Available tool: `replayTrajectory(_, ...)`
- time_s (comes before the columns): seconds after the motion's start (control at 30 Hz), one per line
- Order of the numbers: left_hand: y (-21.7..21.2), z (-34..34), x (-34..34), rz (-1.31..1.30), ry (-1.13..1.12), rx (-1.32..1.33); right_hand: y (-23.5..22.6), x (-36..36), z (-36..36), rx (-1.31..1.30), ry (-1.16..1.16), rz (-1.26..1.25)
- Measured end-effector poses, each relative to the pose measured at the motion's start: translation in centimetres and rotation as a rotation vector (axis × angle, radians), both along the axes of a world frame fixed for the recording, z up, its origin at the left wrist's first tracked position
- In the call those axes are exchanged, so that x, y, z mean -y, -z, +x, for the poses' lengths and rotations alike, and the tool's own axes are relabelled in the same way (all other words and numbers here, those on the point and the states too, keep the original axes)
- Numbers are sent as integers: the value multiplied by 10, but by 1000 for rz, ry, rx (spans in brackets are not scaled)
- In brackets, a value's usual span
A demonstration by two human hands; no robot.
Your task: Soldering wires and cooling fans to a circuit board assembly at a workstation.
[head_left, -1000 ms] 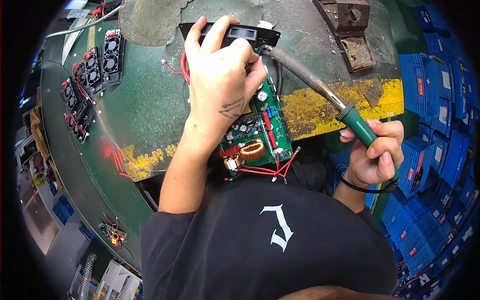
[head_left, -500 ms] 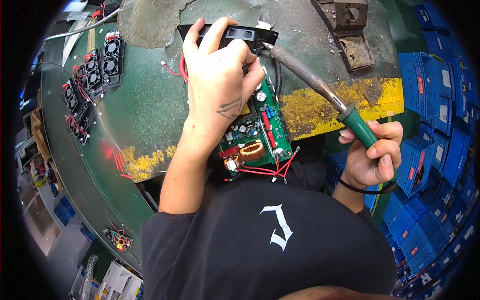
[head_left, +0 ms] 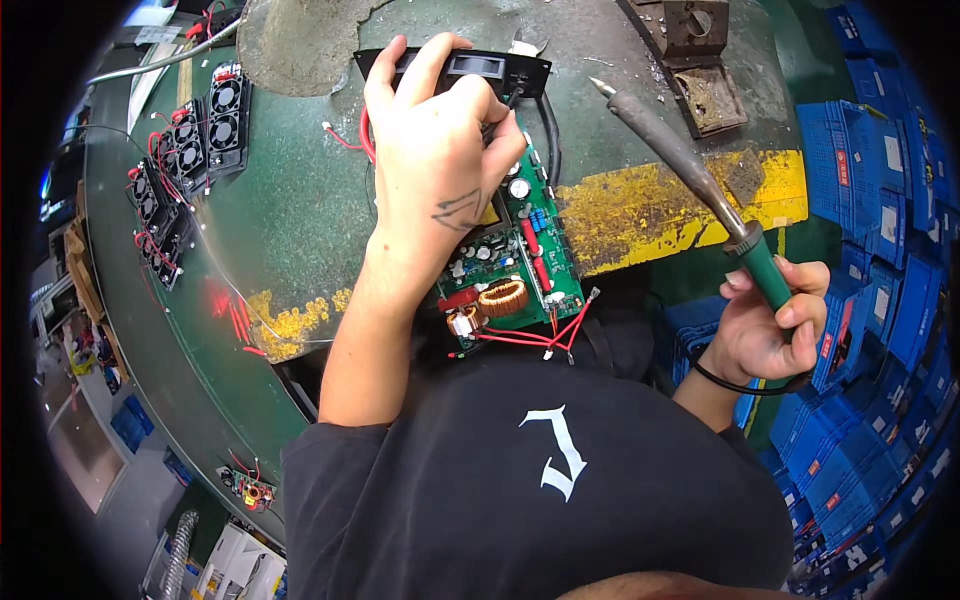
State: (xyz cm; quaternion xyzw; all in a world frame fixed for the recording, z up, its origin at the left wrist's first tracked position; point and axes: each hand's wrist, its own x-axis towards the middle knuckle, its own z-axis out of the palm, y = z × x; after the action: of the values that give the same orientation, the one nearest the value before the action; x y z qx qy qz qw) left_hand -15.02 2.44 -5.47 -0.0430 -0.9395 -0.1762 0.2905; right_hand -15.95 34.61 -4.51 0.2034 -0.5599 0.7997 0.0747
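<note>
My left hand (head_left: 437,140) is closed on the black end panel (head_left: 519,73), with two fingers over its far edge. Joined to this panel is a green circuit board (head_left: 540,225), which reaches back toward me under my wrist and carries a copper-wound ring coil (head_left: 503,298), capacitors and red wires (head_left: 535,343). What the thumb and curled fingers pinch behind the panel is hidden. My right hand (head_left: 765,325) grips the green handle of a soldering iron (head_left: 680,160). The iron's bare tip points up and left, apart from the panel and board.
A dark metal iron stand (head_left: 697,65) with a residue tray sits at the back right. Several black fans (head_left: 226,110) with red wires lie on the left. A smaller circuit board (head_left: 250,490) rests at lower left. Blue bins (head_left: 845,160) are stacked right of the bench.
My right hand has drawn the soldering iron away to the right, so its tip has left the panel's right end. The left hand has barely moved, and the panel has shifted slightly.
</note>
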Motion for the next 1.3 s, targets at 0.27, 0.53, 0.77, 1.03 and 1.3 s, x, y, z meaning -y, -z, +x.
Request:
replayTrajectory(0.27,-1,-1,0,0,12,0,2,-13,-1,11,100,24)
replayTrajectory(0.53,-1,-1,-1,-12,2,16,4,-15,-2,4,124,34)
replayTrajectory(0.77,0,-1,0,-15,-8,21,6,-13,-3,-22,115,-5)
replayTrajectory(1.03,0,-1,0,-7,-13,31,5,-16,-3,-13,121,22)
replayTrajectory(1.3,0,-1,0,1,-6,29,5,-17,-1,16,137,25)
